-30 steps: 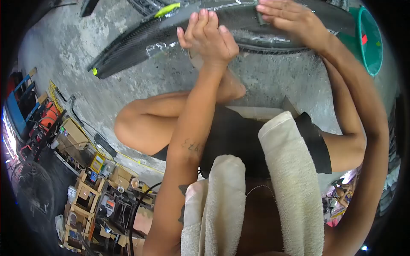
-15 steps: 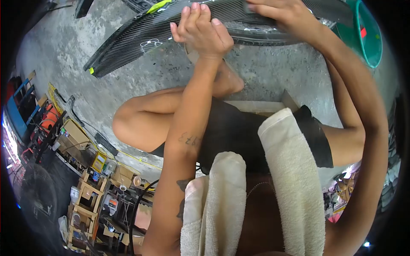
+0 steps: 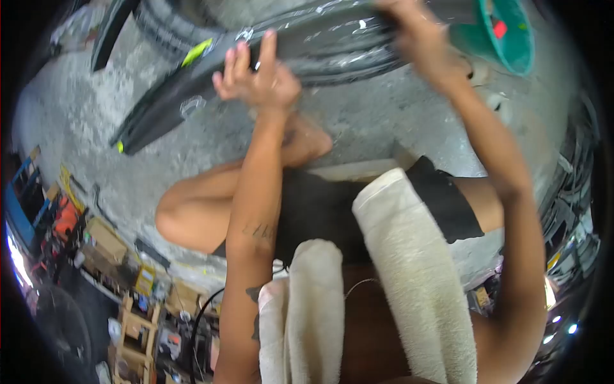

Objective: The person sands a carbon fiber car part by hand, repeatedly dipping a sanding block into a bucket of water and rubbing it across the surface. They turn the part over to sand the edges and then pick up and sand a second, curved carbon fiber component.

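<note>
A long, curved black panel with a glossy top (image 3: 332, 35) stretches across the upper part of the head view. Its left end tapers down toward the floor. My left hand (image 3: 265, 83) is at the panel's near edge, fingers stretched out and apart, not wrapped around it. Farther right, my right hand (image 3: 425, 48) reaches over the panel. Motion blurs its fingers, and whether it holds anything is hidden. A yellow-green strip (image 3: 196, 52) marks the panel's far edge, and a smaller yellow-green piece (image 3: 120, 147) is on its left tip.
A green bucket (image 3: 521, 48) lies tipped near the panel's right end. Black tyre-like rings (image 3: 166, 29) are behind the panel. Wooden crates (image 3: 137, 329), tools and a fan (image 3: 61, 326) crowd the lower left. A pale towel (image 3: 409, 237) hangs over my chest.
The camera view has shifted, so the panel's left end and the bucket appear farther left. My left fingers are spread wider. The right hand is now more blurred.
</note>
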